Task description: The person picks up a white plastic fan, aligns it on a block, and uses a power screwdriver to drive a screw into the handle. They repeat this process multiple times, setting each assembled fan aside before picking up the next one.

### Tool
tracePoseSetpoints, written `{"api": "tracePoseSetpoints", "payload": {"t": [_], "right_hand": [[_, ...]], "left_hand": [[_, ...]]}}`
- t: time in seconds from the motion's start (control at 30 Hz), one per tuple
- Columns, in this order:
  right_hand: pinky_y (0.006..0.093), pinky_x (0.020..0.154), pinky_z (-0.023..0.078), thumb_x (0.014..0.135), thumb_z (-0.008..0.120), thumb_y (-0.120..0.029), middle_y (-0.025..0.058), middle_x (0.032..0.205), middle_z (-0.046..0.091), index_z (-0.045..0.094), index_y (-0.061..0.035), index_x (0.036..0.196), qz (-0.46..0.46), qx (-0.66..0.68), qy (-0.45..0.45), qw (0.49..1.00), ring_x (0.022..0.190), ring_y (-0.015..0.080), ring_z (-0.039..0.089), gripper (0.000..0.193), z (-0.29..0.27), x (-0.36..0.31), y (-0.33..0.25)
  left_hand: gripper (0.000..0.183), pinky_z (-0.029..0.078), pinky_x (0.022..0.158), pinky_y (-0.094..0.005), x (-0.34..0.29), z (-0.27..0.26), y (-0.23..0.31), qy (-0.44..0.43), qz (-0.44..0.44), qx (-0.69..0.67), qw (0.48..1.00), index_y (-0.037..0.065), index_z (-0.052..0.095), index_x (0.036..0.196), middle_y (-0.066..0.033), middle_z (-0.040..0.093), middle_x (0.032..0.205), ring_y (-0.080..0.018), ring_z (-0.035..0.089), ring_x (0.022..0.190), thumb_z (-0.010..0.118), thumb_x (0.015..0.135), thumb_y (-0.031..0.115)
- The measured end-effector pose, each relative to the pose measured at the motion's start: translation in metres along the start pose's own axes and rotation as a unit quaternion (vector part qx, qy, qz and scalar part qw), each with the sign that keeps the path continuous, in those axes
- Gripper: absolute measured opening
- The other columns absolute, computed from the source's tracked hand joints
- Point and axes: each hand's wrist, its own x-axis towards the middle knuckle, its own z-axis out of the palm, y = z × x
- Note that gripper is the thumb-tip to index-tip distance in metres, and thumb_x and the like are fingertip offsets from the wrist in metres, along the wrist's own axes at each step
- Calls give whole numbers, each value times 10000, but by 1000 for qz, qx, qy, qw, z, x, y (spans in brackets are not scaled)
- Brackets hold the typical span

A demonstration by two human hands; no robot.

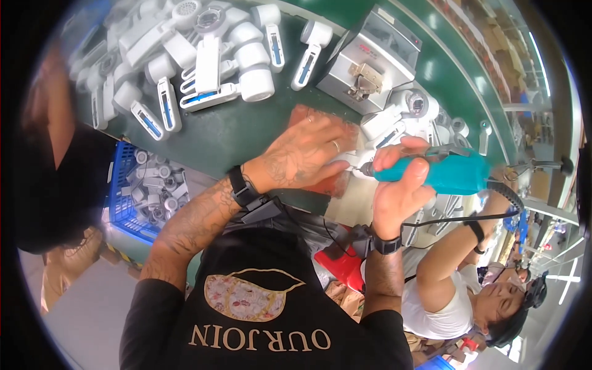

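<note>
My right hand is wrapped around a teal electric screwdriver, which lies nearly level with its tip pointing left. The tip meets a white plastic part held down by my left hand. The fingers of that hand are bent over the part, so most of it is hidden. Both sit over a reddish-brown pad on the green work table. Whether a screw is at the tip is too small to tell.
White round-headed devices with handles are heaped at the back left, more at right. A grey box-shaped machine stands behind the pad. A blue basket holds white parts. A black cable trails right, near a co-worker.
</note>
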Motion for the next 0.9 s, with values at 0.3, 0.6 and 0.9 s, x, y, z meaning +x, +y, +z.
{"api": "tracePoseSetpoints", "payload": {"t": [0.3,0.6,0.9], "right_hand": [[338,593,485,921,689,-385,92,712,565,519,38,1042,12,62,26,998,632,201,562,472,-2,-9,13],[339,564,462,968,617,-406,82,698,505,474,-12,953,13,61,-7,998,605,200,518,420,-5,-16,19],[313,566,413,958,528,-593,47,689,502,551,-56,1070,-31,114,94,988,605,166,482,550,-17,-39,-19]], "left_hand": [[359,456,960,-407,-2,-2,4,-18,-19,3,1000,106,657,1178,-73,626,1166,-283,560,1098,708,858,262],[469,413,1020,-419,3,-3,10,-47,-29,-3,998,27,594,1228,-126,577,1234,-320,513,1171,714,834,252],[434,519,807,-390,-12,-14,27,-58,19,38,997,88,633,1120,-72,609,1084,-275,610,920,793,740,222]]}}
